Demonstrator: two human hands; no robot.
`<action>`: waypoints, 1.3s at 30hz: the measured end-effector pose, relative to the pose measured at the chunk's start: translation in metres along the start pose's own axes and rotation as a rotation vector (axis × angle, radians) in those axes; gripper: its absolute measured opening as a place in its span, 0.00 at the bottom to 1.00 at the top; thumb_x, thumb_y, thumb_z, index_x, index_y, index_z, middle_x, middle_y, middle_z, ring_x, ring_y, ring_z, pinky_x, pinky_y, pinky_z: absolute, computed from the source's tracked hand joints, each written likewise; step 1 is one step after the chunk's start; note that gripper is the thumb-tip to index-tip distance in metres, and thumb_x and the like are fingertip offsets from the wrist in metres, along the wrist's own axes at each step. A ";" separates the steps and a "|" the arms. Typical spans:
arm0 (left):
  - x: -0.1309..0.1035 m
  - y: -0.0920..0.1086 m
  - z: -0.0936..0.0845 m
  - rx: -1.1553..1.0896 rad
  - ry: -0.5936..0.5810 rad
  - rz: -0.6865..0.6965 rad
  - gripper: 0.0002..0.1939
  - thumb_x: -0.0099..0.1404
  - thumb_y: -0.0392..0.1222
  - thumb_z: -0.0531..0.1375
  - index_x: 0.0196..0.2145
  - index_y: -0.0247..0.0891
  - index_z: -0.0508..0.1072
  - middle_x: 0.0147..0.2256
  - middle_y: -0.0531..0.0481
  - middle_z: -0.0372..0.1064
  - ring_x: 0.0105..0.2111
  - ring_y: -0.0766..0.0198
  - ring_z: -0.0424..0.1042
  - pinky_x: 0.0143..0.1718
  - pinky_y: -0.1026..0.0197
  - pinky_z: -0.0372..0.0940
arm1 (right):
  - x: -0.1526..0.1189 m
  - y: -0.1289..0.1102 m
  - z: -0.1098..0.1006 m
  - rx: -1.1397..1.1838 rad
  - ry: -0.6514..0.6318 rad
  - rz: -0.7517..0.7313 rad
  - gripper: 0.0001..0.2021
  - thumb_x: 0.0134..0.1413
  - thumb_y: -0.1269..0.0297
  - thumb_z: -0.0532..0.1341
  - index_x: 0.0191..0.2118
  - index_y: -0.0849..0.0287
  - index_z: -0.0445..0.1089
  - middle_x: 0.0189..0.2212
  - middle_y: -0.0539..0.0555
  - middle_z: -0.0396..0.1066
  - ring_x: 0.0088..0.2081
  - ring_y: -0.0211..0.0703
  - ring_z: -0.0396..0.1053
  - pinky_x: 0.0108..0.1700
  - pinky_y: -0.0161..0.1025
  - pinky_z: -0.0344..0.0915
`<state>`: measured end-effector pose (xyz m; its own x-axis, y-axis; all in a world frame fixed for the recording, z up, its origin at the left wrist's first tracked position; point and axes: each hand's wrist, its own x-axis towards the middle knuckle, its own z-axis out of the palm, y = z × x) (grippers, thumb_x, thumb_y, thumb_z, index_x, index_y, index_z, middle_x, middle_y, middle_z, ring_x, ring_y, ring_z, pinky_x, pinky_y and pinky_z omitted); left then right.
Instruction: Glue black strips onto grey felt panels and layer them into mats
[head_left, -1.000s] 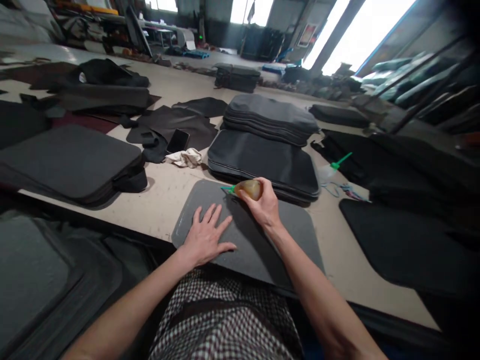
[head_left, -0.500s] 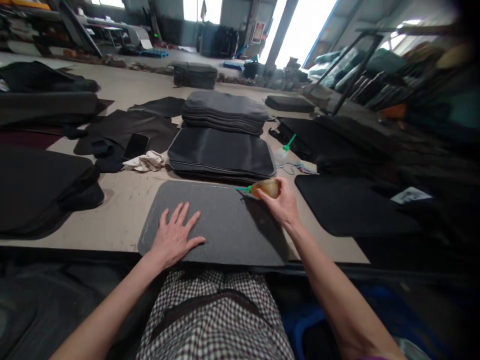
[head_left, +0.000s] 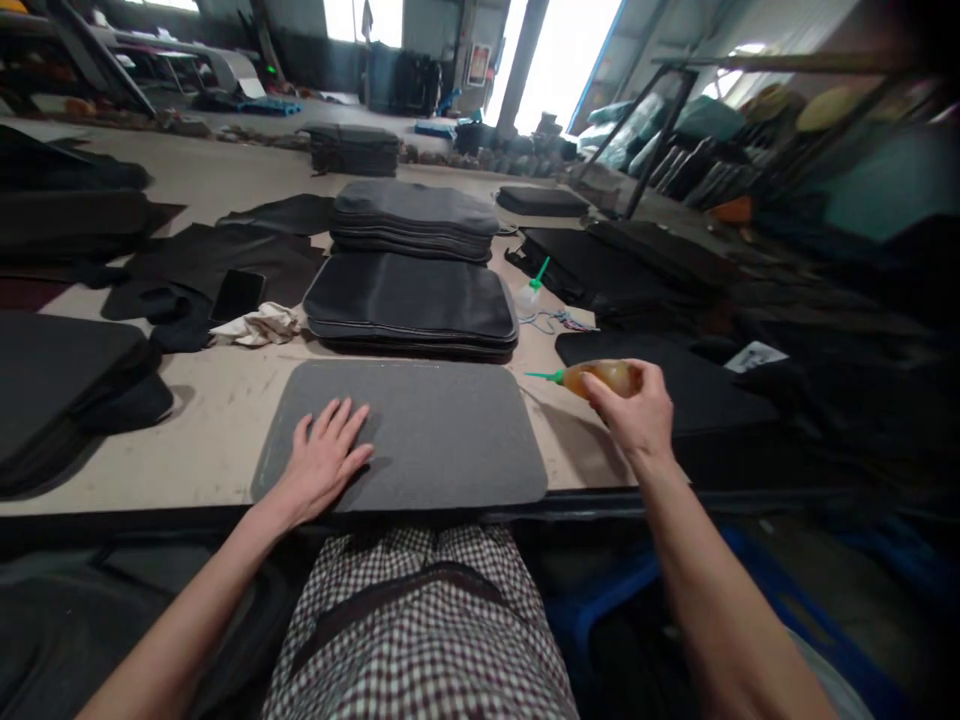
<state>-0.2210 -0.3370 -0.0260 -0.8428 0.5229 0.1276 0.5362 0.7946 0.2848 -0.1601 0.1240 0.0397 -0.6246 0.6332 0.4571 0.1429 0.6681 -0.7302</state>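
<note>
A grey rounded rectangular panel (head_left: 442,430) lies flat at the table's front edge, with a thin pale line along part of its far edge. My left hand (head_left: 328,462) rests on the panel's left side, fingers spread. My right hand (head_left: 637,405) grips a squeeze bottle (head_left: 600,378) of amber liquid, tilted nearly level. Its green nozzle points left, just beyond the panel's right edge. Behind the panel sits a stack of black panels (head_left: 412,300), with a grey-topped stack (head_left: 412,215) farther back.
A second green-tipped bottle (head_left: 531,292) stands right of the stacks near some cords (head_left: 555,320). On the left are a crumpled cloth (head_left: 262,325), a phone (head_left: 238,296) and dark sheets (head_left: 67,390). More black panels (head_left: 690,385) lie to the right.
My right hand has moved right with the squeeze bottle, from over the panel's far edge to beyond its right side. My left hand stays on the panel. The view has shifted slightly right.
</note>
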 end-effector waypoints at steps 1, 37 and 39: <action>-0.001 -0.004 -0.007 -0.090 0.027 -0.019 0.29 0.77 0.54 0.43 0.71 0.44 0.53 0.71 0.41 0.51 0.72 0.50 0.46 0.69 0.37 0.45 | -0.007 -0.010 0.000 0.108 -0.023 0.048 0.32 0.42 0.42 0.73 0.48 0.56 0.68 0.42 0.61 0.72 0.34 0.56 0.73 0.32 0.49 0.72; -0.069 -0.082 -0.047 -0.039 0.094 -0.202 0.08 0.66 0.46 0.64 0.41 0.43 0.75 0.41 0.47 0.70 0.47 0.52 0.65 0.52 0.49 0.57 | -0.139 -0.117 0.029 0.186 -0.761 -0.352 0.24 0.56 0.43 0.68 0.49 0.53 0.68 0.41 0.55 0.74 0.39 0.55 0.74 0.40 0.48 0.72; -0.068 -0.085 -0.045 -0.023 0.082 -0.194 0.09 0.66 0.48 0.63 0.40 0.43 0.76 0.41 0.46 0.70 0.47 0.51 0.65 0.52 0.49 0.58 | -0.131 -0.101 0.011 0.147 -0.754 -0.295 0.24 0.56 0.43 0.68 0.49 0.53 0.68 0.41 0.54 0.74 0.39 0.54 0.75 0.40 0.47 0.73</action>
<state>-0.2117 -0.4542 -0.0165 -0.9316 0.3333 0.1452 0.3632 0.8701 0.3332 -0.1012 -0.0304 0.0482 -0.9762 -0.0280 0.2152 -0.1772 0.6749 -0.7163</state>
